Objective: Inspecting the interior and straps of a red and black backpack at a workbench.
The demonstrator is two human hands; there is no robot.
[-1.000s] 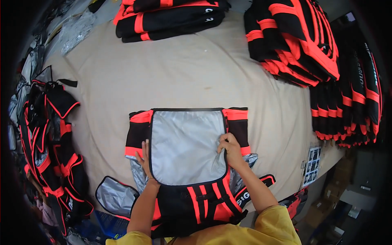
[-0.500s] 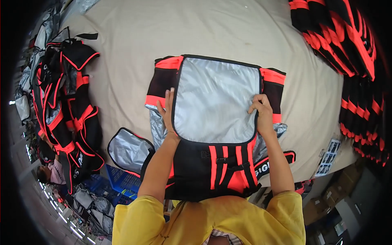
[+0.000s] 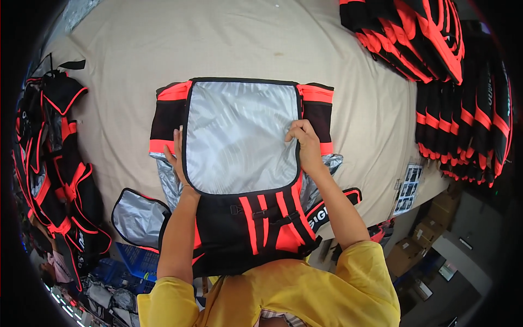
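A black and orange bag (image 3: 248, 229) lies flat on the beige table (image 3: 163, 49) right in front of me, its silver-lined flap (image 3: 239, 133) folded back over it. My left hand (image 3: 177, 158) grips the flap's left edge. My right hand (image 3: 304, 144) pinches the flap's right edge near the black piping. Orange-banded side panels (image 3: 169, 117) stick out on both sides of the flap.
Stacks of black and orange bags (image 3: 414, 32) fill the table's far right, with more stacked upright (image 3: 463, 125) at the right edge. Another heap (image 3: 54, 158) hangs at the left. A loose silver flap (image 3: 136, 215) hangs over the near edge. Cardboard boxes (image 3: 430, 234) stand on the floor.
The bag and both hands now sit closer and larger in view, as my head has moved. Both hands stay on the flap's edges.
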